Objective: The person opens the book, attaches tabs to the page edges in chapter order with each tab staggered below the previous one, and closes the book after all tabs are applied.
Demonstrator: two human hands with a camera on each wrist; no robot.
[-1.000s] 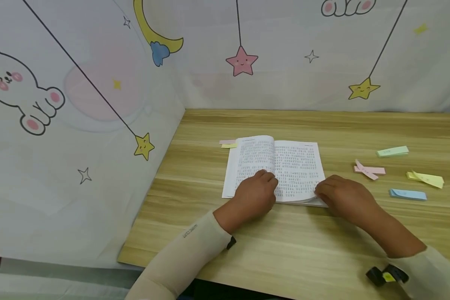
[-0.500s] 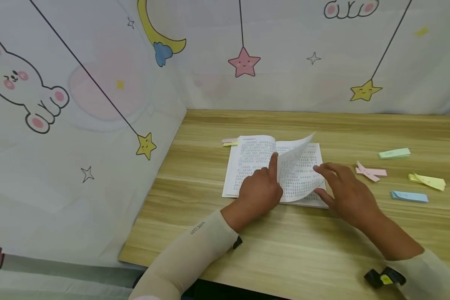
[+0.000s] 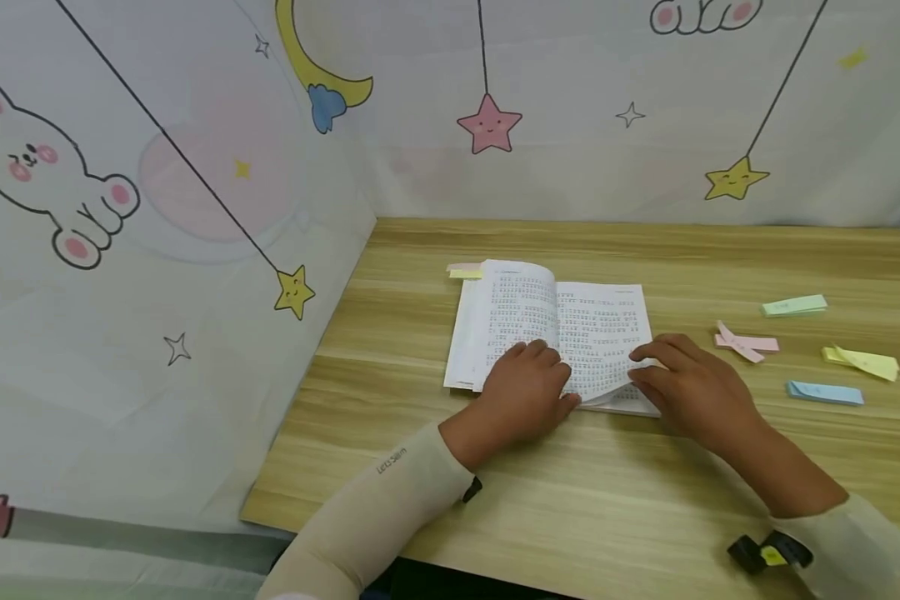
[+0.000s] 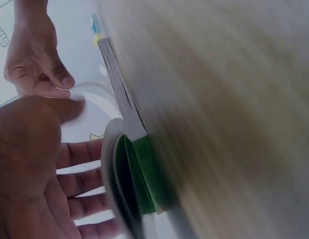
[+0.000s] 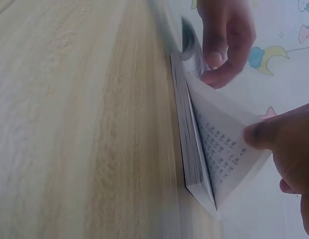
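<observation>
On the open book [image 3: 523,304], the right hand [image 3: 697,387] pinches a lifted page [image 5: 222,149] and the left hand [image 3: 523,392] rests, fingers [image 4: 83,182] spread.

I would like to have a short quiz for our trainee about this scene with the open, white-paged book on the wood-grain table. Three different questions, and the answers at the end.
1. True or false: the person's right hand pinches a printed white paper page of the open, white-paged book.

2. Choose: the narrow, loose paper strips lying nearest to the book's right edge in the head view are
A) blue
B) pink
C) green

3. Fill in: in the head view, the small pink and yellow paper tabs stick out past the ____ edge of the book.

Key: 1. True. 2. B. 3. left.
</observation>
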